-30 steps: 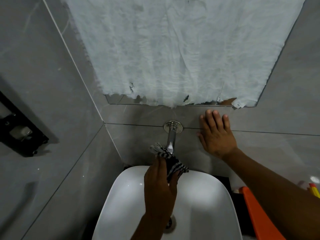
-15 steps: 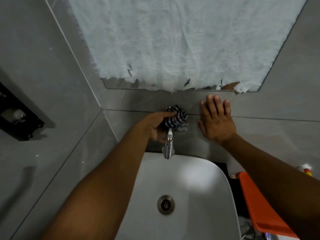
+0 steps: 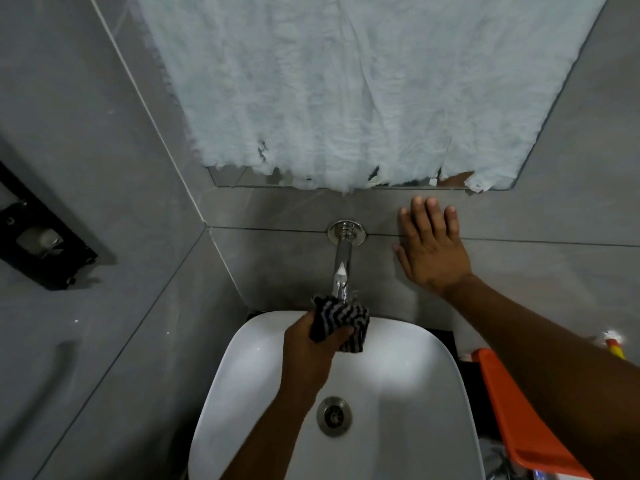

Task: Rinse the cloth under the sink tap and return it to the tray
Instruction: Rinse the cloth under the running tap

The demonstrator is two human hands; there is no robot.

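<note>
My left hand grips a bunched black-and-white striped cloth just under the spout of the chrome tap, above the back of the white sink. The tap sticks out of the grey tiled wall. No water stream is clearly visible. My right hand lies flat against the wall to the right of the tap, fingers spread, holding nothing. The orange tray sits to the right of the sink, partly hidden under my right forearm.
A mirror covered with torn white paper hangs above the tap. A black fixture is mounted on the left wall. The sink drain is open. A yellow-and-red bottle tip shows at the far right.
My left hand came down from the tap's wall base with the cloth and now holds it under the spout. My right hand stayed on the wall.
</note>
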